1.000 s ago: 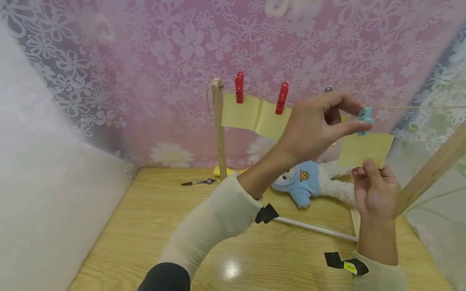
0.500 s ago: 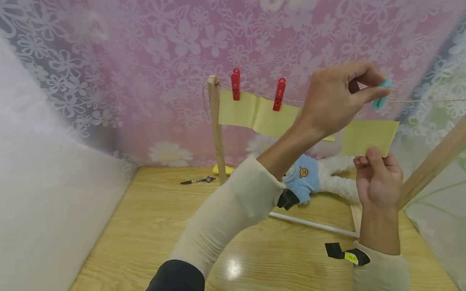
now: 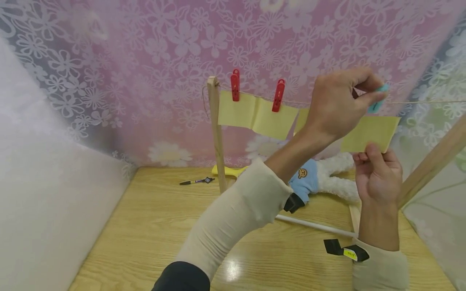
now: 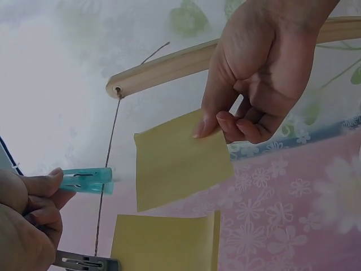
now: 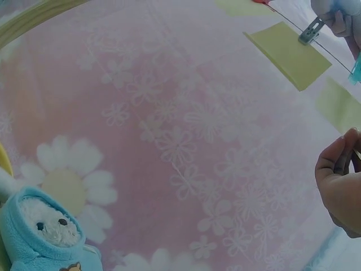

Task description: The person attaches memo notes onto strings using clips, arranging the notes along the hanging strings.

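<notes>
My left hand (image 3: 338, 103) pinches a teal clothespin (image 4: 86, 179) by its handle end between thumb and fingers. In the left wrist view the clothespin's tip overlaps the thin string (image 4: 114, 127). With thumb and fingertips, my right hand (image 3: 378, 178) grips a yellow paper note (image 3: 371, 133) along its lower edge. This note stands just below the string, apart from the clothespin in the left wrist view. Beside it, another yellow note (image 5: 290, 56) hangs from the string in a grey metal clip (image 5: 311, 31), mostly hidden behind my left hand in the head view.
Two red clothespins (image 3: 235, 85) hold yellow paper (image 3: 236, 109) on the string further left. Wooden posts (image 3: 217, 137) carry the string. On the table (image 3: 145, 230) lie a plush toy in a blue hoodie (image 3: 306, 178), a pen (image 3: 196, 182), a yellow object (image 3: 229, 171) and a white rod (image 3: 316, 225).
My left hand has moved right and up with the clothespin, from the note's top edge to the string, then dipped slightly. My right hand has raised the note a little.
</notes>
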`<state>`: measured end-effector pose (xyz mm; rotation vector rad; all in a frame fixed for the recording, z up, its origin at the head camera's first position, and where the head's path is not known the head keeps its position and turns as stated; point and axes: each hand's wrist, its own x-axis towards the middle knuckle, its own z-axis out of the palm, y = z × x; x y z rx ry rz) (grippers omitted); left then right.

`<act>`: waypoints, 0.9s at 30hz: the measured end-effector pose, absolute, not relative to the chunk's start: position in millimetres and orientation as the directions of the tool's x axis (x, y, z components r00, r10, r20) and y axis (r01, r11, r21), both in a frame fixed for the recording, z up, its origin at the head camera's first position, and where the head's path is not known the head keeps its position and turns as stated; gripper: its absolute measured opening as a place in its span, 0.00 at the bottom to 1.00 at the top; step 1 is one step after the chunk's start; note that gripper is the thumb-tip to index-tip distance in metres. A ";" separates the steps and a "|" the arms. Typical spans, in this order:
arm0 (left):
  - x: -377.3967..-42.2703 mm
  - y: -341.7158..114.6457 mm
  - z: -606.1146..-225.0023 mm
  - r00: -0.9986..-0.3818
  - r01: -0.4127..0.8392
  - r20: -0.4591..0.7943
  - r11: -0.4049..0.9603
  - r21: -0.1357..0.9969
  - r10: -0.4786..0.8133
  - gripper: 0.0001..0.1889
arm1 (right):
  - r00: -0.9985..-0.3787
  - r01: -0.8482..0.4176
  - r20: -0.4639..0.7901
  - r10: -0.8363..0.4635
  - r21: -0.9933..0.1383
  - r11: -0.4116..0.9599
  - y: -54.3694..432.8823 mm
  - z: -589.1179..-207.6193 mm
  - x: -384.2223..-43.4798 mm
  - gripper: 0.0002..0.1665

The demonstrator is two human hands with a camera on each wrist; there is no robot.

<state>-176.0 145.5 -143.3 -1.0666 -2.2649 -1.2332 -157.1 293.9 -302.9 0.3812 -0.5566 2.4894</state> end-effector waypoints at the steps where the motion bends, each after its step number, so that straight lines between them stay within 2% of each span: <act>1: -175.5 146.2 -143.6 -0.661 0.748 0.603 0.341 0.569 0.446 0.05 | -0.806 -0.573 0.380 0.454 -0.305 -0.760 293.9 -302.6 -157.1 0.02; 7: -173.6 147.9 -146.5 -0.690 0.722 0.575 0.361 0.590 0.439 0.05 | -0.817 -0.530 0.415 0.400 -0.266 -0.805 295.0 -300.0 -156.7 0.06; 13: -173.5 149.2 -151.5 -0.693 0.719 0.563 0.377 0.584 0.450 0.06 | -0.815 -0.523 0.436 0.383 -0.265 -0.810 294.8 -298.0 -155.5 0.05; 23: -175.0 150.1 -155.4 -0.711 0.703 0.549 0.413 0.580 0.440 0.08 | -0.815 -0.518 0.449 0.365 -0.283 -0.808 293.4 -295.8 -152.8 0.07; 27: -172.4 151.3 -154.9 -0.714 0.700 0.540 0.468 0.539 0.445 0.05 | -0.801 -0.561 0.452 0.393 -0.337 -0.756 291.2 -296.0 -152.7 0.06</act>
